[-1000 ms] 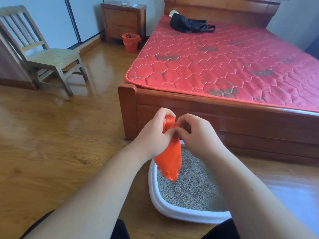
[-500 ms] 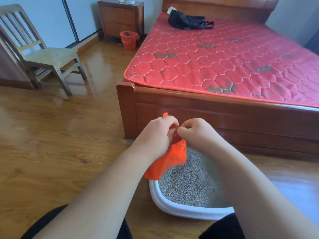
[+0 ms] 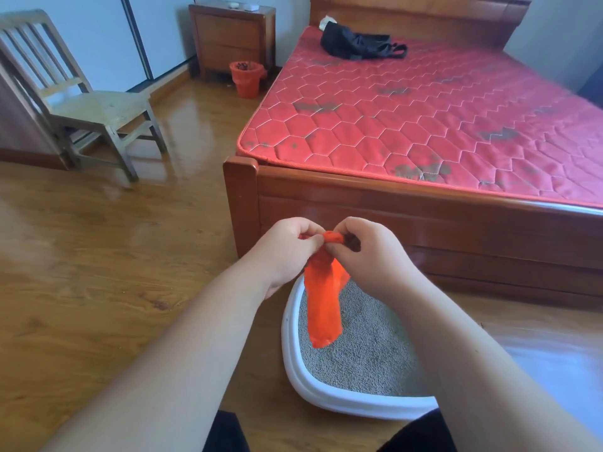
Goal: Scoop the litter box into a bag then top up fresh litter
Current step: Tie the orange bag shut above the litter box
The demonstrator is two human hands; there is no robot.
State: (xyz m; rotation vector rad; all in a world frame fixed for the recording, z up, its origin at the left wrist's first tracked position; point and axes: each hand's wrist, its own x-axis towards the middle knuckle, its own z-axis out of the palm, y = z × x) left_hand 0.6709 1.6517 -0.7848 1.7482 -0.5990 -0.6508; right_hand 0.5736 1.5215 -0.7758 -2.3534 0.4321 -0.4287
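Orange bag (image 3: pixel 323 305) hangs limp above the litter box (image 3: pixel 342 401), top edge bunched between both hands, lower end dangling over the grey litter (image 3: pixel 365 350). Left hand (image 3: pixel 287 252) pinches the bag's top from the left, fingers curled tight on the plastic. Right hand (image 3: pixel 368 252) pinches the same bunch from the right. Hands almost touching. Bag not opened up, can't tell where its mouth is. White litter box sits on the wood floor (image 3: pixel 98 272), near the foot of the bed (image 3: pixel 424 230). Red mattress (image 3: pixel 424 119) carries a black bag (image 3: pixel 359 45). Further out: wooden chair (image 3: pixel 85 102), nightstand (image 3: pixel 233 37), small orange bin (image 3: pixel 246 78) beside it.
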